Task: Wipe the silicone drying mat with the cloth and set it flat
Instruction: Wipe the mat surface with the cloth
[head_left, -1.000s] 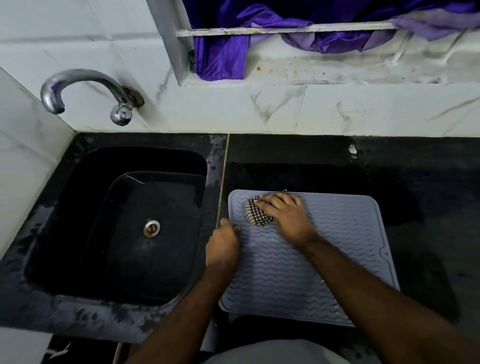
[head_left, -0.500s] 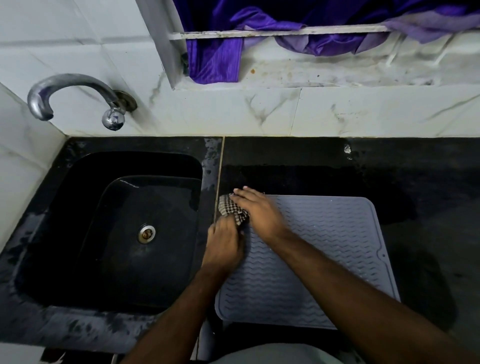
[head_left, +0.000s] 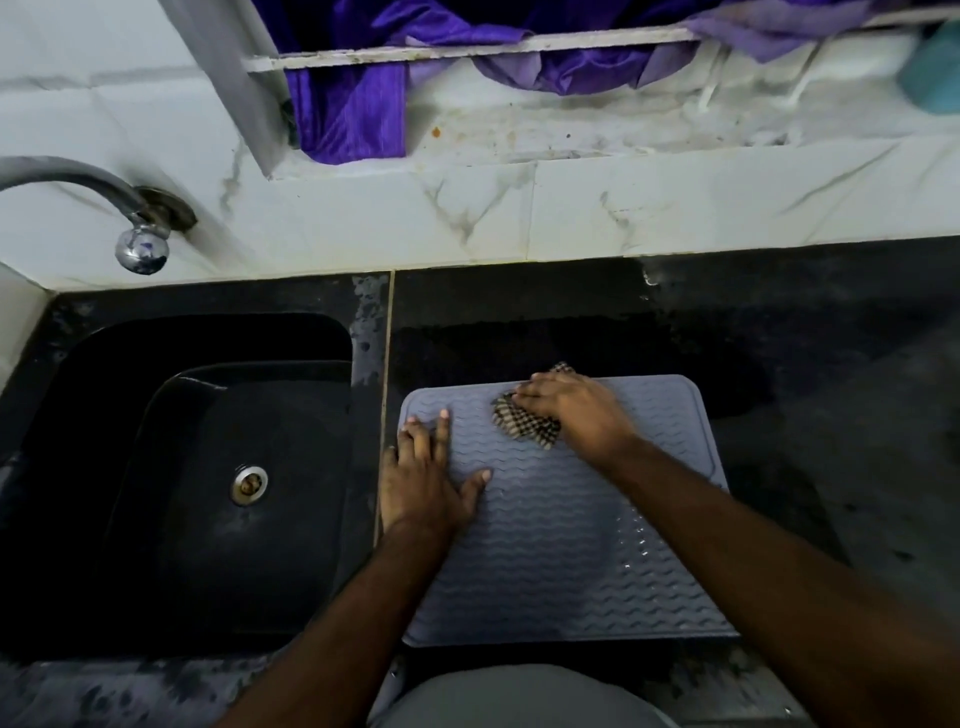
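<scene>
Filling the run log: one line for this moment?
stage: wiping | right hand: pressing cloth near mat far edge | left hand: flat on mat's left edge | mat: flat on counter

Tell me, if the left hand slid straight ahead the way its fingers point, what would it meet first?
Probably the mat's far edge. The left hand lies flat on the mat, fingers pointing toward the wall. Beyond that comes bare dark counter. The cloth sits off to the right.

R hand (head_left: 574, 410) + cloth (head_left: 524, 423) slid right; L hand (head_left: 423, 486) flattened.
</scene>
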